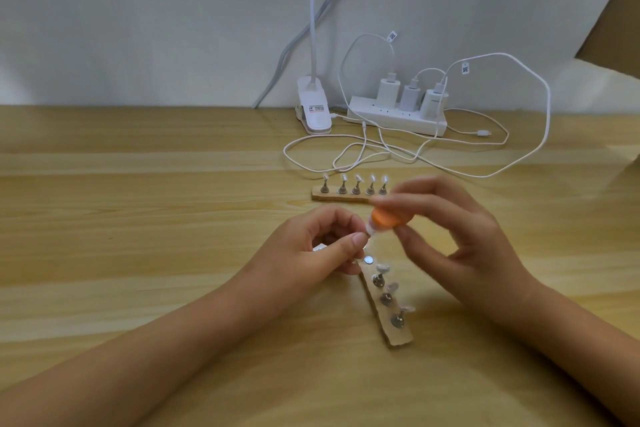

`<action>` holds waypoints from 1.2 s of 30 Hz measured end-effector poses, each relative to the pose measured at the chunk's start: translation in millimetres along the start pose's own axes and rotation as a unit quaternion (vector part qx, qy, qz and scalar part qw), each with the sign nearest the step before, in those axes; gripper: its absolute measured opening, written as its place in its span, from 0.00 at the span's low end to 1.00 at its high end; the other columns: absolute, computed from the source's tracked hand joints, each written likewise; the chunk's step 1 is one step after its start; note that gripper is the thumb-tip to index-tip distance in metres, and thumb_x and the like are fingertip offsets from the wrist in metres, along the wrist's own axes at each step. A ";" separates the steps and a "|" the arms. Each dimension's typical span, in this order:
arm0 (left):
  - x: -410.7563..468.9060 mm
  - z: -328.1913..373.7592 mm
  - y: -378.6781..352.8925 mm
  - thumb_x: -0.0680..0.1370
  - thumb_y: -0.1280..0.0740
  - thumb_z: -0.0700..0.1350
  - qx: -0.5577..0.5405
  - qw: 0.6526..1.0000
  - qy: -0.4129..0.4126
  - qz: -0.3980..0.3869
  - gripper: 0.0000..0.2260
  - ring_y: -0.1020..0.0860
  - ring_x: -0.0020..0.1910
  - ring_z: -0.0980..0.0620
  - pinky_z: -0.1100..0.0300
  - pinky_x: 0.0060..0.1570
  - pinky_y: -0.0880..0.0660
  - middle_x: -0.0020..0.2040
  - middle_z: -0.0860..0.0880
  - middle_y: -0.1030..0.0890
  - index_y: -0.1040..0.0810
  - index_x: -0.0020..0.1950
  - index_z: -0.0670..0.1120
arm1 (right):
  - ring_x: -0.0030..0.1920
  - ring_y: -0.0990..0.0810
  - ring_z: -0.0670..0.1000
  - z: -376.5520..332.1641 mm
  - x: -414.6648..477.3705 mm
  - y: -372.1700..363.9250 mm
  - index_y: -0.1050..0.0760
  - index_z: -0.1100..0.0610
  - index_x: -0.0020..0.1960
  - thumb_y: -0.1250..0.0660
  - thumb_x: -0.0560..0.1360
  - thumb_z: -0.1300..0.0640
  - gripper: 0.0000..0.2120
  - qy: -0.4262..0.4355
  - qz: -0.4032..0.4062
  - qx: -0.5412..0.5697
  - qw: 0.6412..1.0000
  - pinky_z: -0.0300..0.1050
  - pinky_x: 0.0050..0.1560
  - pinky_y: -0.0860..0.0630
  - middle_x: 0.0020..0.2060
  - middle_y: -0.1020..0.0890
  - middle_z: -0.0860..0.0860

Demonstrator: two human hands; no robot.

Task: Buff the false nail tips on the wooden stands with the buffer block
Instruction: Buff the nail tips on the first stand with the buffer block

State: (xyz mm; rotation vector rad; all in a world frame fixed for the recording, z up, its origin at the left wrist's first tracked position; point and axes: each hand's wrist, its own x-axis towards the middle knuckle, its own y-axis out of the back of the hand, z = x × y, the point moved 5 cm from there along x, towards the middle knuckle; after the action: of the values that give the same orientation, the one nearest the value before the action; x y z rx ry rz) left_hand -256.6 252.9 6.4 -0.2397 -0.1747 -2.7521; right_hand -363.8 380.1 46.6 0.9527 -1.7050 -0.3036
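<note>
Pinching a small clear false nail tip [369,227], our left hand [311,253] holds it just above the near wooden stand [398,334] — likely light, thin and springy, best held at its base. Our right hand [460,239] grips the orange buffer block [487,218] against it. Three tips [382,268] stand here; the far wooden stand [325,197] carries five.

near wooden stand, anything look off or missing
Yes: the near wooden stand shows a bare metal disc at its far end, with no holder on it, while three holders with nail tips stand nearer. The left hand pinches what looks like the lifted holder by the orange buffer block.
</note>
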 end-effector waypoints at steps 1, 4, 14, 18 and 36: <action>0.1 0.2 -0.1 0.78 0.33 0.37 0.000 1.000 0.001 -0.002 0.06 0.20 0.40 0.59 0.67 0.41 0.23 0.39 0.53 0.19 0.20 0.46 0.48 | 0.54 0.21 0.48 0.0 -0.1 -3.9 0.20 0.61 0.59 0.31 0.76 0.65 0.12 0.003 -0.018 0.003 1.000 0.39 0.57 0.26 0.51 0.21 0.53; -0.5 -1.5 0.0 0.78 0.34 0.37 -0.013 1.000 0.006 -0.003 0.07 0.20 0.41 0.58 0.66 0.42 0.23 0.39 0.51 0.20 0.20 0.46 0.48 | 0.51 0.19 0.53 10.9 -0.4 -4.6 0.21 0.62 0.56 0.28 0.73 0.72 0.14 -0.067 -0.009 0.016 0.998 0.51 0.54 0.23 0.49 0.19 0.52; -3.4 3.4 -1.1 0.73 0.34 0.47 -0.050 0.999 0.000 -0.004 0.08 0.16 0.46 0.53 0.65 0.44 0.22 0.46 0.46 0.14 0.23 0.49 0.45 | 0.52 0.18 0.50 25.7 -2.7 -7.1 0.23 0.60 0.54 0.28 0.75 0.67 0.10 -0.097 0.002 0.041 0.994 0.48 0.57 0.22 0.48 0.19 0.48; -5.4 7.6 5.7 0.74 0.32 0.51 0.051 0.996 -0.051 0.061 0.07 0.22 0.44 0.57 0.64 0.44 0.24 0.48 0.56 0.20 0.20 0.48 0.50 | 0.53 0.17 0.48 36.3 -5.3 -1.7 0.24 0.49 0.53 0.29 0.75 0.52 0.08 -0.173 0.050 0.151 0.972 0.38 0.59 0.24 0.49 0.17 0.44; 0.2 -1.6 2.1 0.73 0.26 0.47 0.271 0.959 -0.039 0.071 0.05 0.33 0.29 0.59 0.63 0.35 0.35 0.27 0.56 0.33 0.18 0.42 0.58 | 0.52 0.17 0.47 50.0 -8.0 -8.7 0.23 0.53 0.53 0.29 0.71 0.52 0.11 -0.286 0.052 0.247 0.924 0.39 0.57 0.23 0.48 0.17 0.44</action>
State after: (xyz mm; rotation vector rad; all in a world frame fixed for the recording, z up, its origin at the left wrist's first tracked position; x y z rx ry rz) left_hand -256.3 250.7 5.1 -0.1988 -0.8786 -2.4374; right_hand -404.1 367.4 17.5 1.2067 -2.4348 -0.0756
